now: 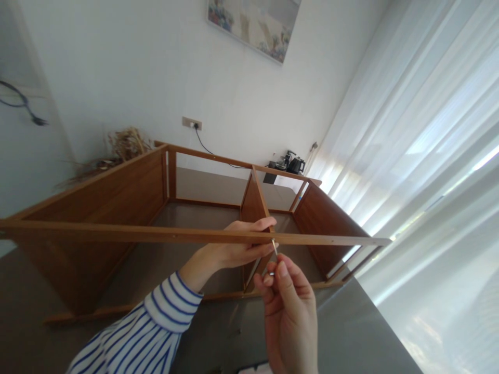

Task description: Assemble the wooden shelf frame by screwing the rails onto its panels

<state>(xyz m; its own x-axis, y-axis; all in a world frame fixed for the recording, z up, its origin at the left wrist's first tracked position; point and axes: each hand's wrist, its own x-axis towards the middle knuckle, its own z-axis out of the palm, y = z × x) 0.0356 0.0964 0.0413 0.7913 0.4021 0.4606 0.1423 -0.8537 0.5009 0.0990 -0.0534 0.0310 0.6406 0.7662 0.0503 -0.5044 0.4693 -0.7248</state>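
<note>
A brown wooden shelf frame point(117, 230) lies on its side across the table. My left hand point(232, 253) reaches behind the near rail and grips the edge of the middle shelf board point(256, 200), fingers above and thumb side below, partly hidden by the rail. In front of that joint, my right hand point(294, 306) pinches a small metal hex key point(275, 248) between thumb and fingers. The key's tip meets the rail where the board joins it; the fastener there is too small to make out.
The grey table point(339, 322) carries a small screw point(239, 331) near me. Dried stalks point(128, 144) lie behind the frame at left. A black kettle point(296, 165) stands at the back right, beside white curtains point(421, 130). A cable runs from the wall socket point(192, 123).
</note>
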